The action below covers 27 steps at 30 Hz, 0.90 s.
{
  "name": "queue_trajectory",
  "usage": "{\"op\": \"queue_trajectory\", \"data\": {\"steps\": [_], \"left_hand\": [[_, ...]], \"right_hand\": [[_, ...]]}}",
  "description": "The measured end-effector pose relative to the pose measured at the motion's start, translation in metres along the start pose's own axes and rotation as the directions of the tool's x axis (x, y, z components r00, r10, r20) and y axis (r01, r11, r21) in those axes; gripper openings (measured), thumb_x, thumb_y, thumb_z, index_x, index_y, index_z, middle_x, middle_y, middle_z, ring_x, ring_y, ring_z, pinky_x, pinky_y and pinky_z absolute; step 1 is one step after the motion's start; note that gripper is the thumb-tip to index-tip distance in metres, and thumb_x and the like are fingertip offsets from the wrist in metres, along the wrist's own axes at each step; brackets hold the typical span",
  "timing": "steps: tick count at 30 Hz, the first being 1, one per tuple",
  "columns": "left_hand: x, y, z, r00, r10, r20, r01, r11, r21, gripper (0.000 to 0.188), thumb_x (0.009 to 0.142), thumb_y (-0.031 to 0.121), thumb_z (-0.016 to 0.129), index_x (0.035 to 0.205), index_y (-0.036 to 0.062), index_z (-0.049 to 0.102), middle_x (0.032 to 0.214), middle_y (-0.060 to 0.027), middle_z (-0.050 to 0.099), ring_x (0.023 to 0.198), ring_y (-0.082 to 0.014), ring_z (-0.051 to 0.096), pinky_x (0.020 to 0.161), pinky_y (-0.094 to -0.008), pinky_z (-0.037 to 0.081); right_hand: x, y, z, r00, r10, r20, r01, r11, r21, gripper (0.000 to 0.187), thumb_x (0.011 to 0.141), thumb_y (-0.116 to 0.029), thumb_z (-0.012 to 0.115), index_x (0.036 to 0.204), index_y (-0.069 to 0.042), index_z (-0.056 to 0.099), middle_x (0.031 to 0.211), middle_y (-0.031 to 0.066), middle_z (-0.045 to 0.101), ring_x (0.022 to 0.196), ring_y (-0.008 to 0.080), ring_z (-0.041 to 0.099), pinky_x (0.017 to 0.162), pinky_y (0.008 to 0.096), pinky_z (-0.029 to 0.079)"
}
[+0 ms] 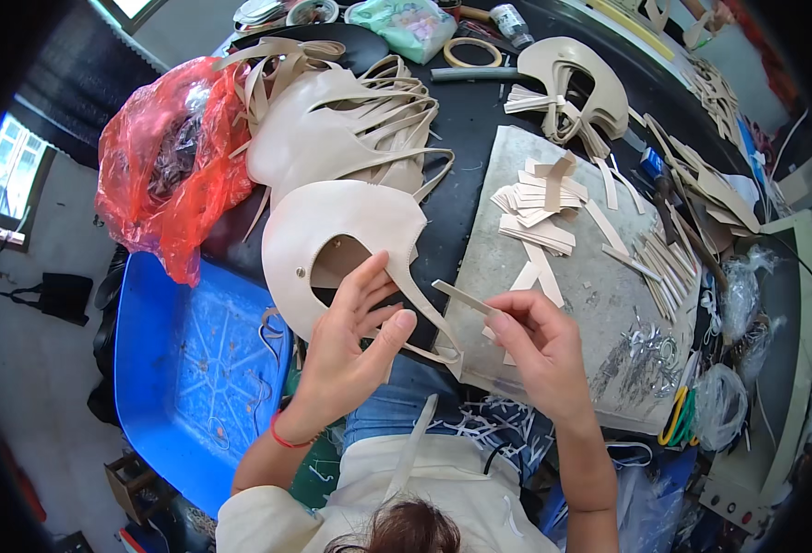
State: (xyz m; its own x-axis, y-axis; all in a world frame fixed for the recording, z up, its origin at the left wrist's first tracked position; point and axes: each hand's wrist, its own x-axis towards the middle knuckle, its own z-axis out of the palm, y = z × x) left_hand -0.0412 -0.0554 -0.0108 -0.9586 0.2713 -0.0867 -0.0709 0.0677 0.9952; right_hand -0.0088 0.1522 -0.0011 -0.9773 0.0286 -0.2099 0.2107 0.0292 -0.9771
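Note:
My right hand (542,350) pinches one end of a short, narrow beige strip (461,296) between thumb and fingertips, its free end pointing left. To its left, my left hand (355,336) is open, fingers extended and thumb apart, with no object visible in it. It is in front of a cream leather-like bag panel (350,207) and covers part of its large opening; whether it touches the panel I cannot tell. The panel has small round metal studs beside the opening and a thin strap end (438,346) at its lower right. More similar panels (318,134) with straps are piled behind it.
A grey board (480,323) bears stacked beige strips (539,207), thin sticks (669,267) and small metal pieces (641,355). Another bag panel (595,64) lies behind. On the left are a red plastic bag (138,138) and a blue tub (194,341). Yellow-handled scissors (673,415) are at right.

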Motion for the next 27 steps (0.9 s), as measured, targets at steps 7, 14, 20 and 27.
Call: {"op": "queue_trajectory", "data": {"steps": [7,14,20,27], "left_hand": [[-0.005,0.025,0.022,0.942,0.182,-0.283,-0.257,0.931,-0.259,0.064,0.087,-0.008,0.053,0.141,-0.0019,0.019,0.128,-0.0186,0.043,0.108,-0.0237,0.058,0.089,-0.0323,0.049],[-0.013,-0.006,0.009,0.973,-0.146,-0.179,0.069,0.922,-0.380,0.028,0.089,0.001,0.060,0.114,-0.0078,0.053,0.099,-0.0142,0.066,0.084,-0.0162,0.065,0.075,-0.0264,0.053],[-0.016,0.001,0.019,0.983,-0.175,-0.051,0.142,0.913,-0.383,0.037,0.085,-0.002,0.061,0.121,-0.0059,0.053,0.099,-0.0070,0.062,0.093,-0.0097,0.060,0.082,-0.0222,0.050],[-0.014,0.000,0.023,0.973,-0.230,-0.015,0.205,0.896,-0.395,0.039,0.084,-0.001,0.064,0.121,-0.0057,0.052,0.102,-0.0097,0.063,0.094,-0.0116,0.061,0.086,-0.0244,0.050]], "right_hand": [[-0.002,-0.005,0.053,0.984,-0.168,-0.051,0.173,0.979,0.112,0.015,0.091,-0.006,0.058,0.103,0.002,0.059,0.090,0.0070,0.062,0.081,0.0112,0.061,0.071,0.0250,0.050],[0.002,-0.001,0.034,0.994,-0.098,0.049,0.099,0.995,-0.023,0.014,0.088,-0.006,0.061,0.100,0.001,0.065,0.086,0.0073,0.062,0.075,0.0114,0.061,0.065,0.0224,0.047],[0.011,-0.006,0.024,0.994,-0.053,0.097,0.052,0.999,0.005,0.014,0.088,-0.008,0.063,0.098,0.001,0.065,0.081,0.0047,0.064,0.070,0.0069,0.058,0.059,0.0210,0.045],[0.002,-0.002,0.020,0.989,-0.130,0.068,0.144,0.954,-0.263,0.010,0.086,-0.005,0.063,0.094,0.001,0.065,0.075,0.0044,0.060,0.059,0.0067,0.053,0.051,0.0217,0.040]]}}
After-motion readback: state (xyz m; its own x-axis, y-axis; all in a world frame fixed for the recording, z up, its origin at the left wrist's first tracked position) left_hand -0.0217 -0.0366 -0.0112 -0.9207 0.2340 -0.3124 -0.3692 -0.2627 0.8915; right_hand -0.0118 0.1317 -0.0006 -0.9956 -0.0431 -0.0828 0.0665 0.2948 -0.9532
